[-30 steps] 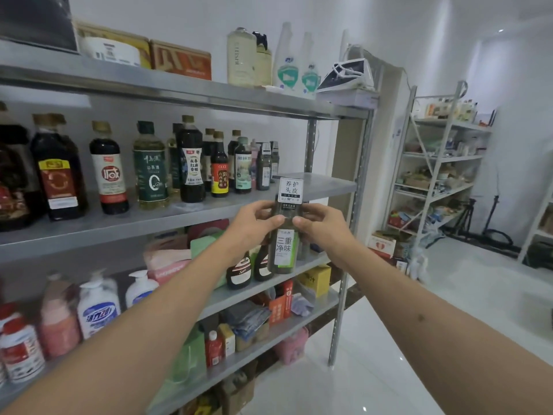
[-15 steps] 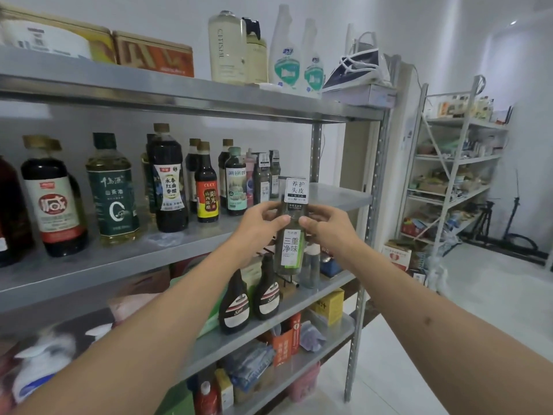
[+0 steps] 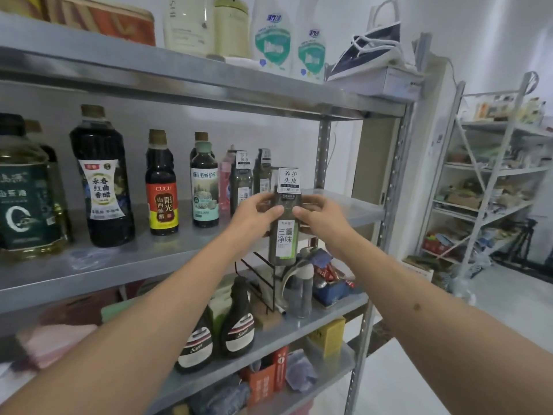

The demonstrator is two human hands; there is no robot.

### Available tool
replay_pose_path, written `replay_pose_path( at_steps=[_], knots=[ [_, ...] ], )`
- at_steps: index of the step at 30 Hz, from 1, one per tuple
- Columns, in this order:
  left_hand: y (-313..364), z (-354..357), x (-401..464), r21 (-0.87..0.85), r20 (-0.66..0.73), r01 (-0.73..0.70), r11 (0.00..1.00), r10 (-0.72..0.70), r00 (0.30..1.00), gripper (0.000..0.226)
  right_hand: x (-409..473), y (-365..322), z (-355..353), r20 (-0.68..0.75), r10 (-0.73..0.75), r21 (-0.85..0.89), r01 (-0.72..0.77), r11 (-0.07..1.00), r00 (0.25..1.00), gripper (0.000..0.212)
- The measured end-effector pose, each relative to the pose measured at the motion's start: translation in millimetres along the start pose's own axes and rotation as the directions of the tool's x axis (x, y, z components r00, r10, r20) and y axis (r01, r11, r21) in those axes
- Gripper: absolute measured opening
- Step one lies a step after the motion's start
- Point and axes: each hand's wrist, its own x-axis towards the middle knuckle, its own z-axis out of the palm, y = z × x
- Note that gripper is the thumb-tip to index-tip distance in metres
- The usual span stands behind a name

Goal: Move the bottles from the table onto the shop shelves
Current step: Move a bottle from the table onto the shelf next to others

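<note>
A slim dark-green bottle (image 3: 283, 241) with a white tag on its neck and a white-and-green label hangs upright in front of the middle metal shelf (image 3: 125, 259). My left hand (image 3: 254, 212) grips its upper part from the left, and my right hand (image 3: 321, 217) pinches it from the right. Its base is lower than the shelf's front edge. Two matching tagged bottles (image 3: 243, 184) stand at the back of that shelf, just left of my hands.
Dark sauce and vinegar bottles (image 3: 101, 181) and a green oil bottle (image 3: 27, 199) line the shelf's left. Its right end (image 3: 356, 209) is bare. Spray bottles and an iron (image 3: 371, 46) sit on the top shelf. Squeeze bottles (image 3: 239, 322) stand below. Another rack (image 3: 490, 187) stands at right.
Both hands have carried the bottle closer to the middle shelf, and the view has moved in and tilted up. The grip of both hands is unchanged.
</note>
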Motion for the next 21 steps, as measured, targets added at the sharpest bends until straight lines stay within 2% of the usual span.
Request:
replay_pose_path(
  at_steps=[5, 13, 17, 21],
  knots=[
    [-4.3, 21.5, 47.3, 0.045, -0.042, -0.014, 0.999, 0.016, 0.999, 0.042, 55.9, 10.4, -14.1, 0.023, -0.008, -0.007, 0.009, 1.000, 1.000, 0.029],
    [-13.2, 44.1, 128.3, -0.018, -0.136, 0.038, 0.999, -0.041, 0.990, 0.039, 140.8, 21.0, -20.9, 0.042, -0.025, 0.043, 0.024, 0.999, 0.999, 0.029],
    [-2.8, 52.0, 167.3, 0.021, -0.230, 0.007, 1.000, -0.002, 0.973, 0.034, 178.2, 15.8, -20.7, 0.054, -0.077, 0.117, 0.071, 0.991, 0.996, 0.026],
    [-10.3, 49.5, 194.0, 0.069, -0.255, -0.021, 0.997, 0.038, 0.966, 0.031, 211.0, 26.6, -10.7, 0.088, -0.072, 0.146, 0.059, 0.988, 0.993, 0.028]
  ],
)
